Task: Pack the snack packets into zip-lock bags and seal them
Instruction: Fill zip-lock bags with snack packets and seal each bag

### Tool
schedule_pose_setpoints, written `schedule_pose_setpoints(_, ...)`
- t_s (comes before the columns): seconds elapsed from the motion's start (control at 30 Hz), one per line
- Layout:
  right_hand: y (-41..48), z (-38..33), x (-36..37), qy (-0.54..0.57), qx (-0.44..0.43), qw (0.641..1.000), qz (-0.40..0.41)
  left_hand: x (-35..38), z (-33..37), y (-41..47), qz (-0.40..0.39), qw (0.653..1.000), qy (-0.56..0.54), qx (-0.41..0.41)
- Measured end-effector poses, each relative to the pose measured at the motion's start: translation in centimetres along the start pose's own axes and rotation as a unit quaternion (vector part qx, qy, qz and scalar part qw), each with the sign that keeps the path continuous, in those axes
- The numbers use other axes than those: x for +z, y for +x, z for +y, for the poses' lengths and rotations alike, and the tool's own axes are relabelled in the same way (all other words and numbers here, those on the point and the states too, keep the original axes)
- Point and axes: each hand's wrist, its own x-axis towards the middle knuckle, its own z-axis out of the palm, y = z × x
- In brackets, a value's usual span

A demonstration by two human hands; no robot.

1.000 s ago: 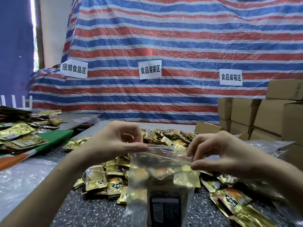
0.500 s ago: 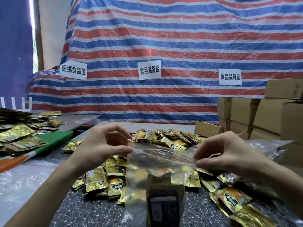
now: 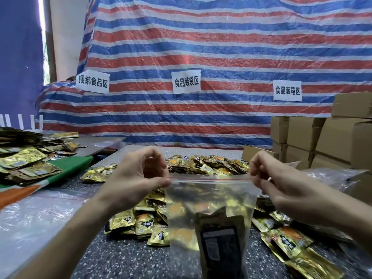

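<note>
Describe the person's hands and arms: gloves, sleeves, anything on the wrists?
No gloves: the left hand and right hand are bare. No sleeves show on the left forearm or right forearm up to the frame edge. No watch or band at either wrist.

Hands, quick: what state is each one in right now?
Left hand: closed, pinching the zip-lock bag at its top left corner.
Right hand: closed, pinching the same bag's top right corner.

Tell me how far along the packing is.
Done: this bag holds packets. In hand: left hand and right hand pinch its top corners, zip stretched straight; sealed or not, unclear. Left: many loose packets on the table.
</note>
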Motion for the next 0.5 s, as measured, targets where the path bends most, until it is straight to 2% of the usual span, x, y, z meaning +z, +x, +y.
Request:
schedule_pose_setpoints(0.2, 1.1, -1.8, 0.4, -0.042, -0.025, 0.998, 0.027, 1.8, -0.1, 0.3, 0.011, 1.000, 0.003, 0.006)
schedule_pose_setpoints(0.37, 4.2, -5.1, 2.4, -0.122, -0.130, 0.984, -0.018, 2.6, 0.6, 0.4, 0.004, 1.000, 0.013, 0.028)
schedule_pose_setpoints(0.5, 6.2, -6.4, 3.6, -0.093, -0.137, 0.986, -0.034, 2.5, 0.8, 0.3, 0.003, 0.999, 0.021, 0.040)
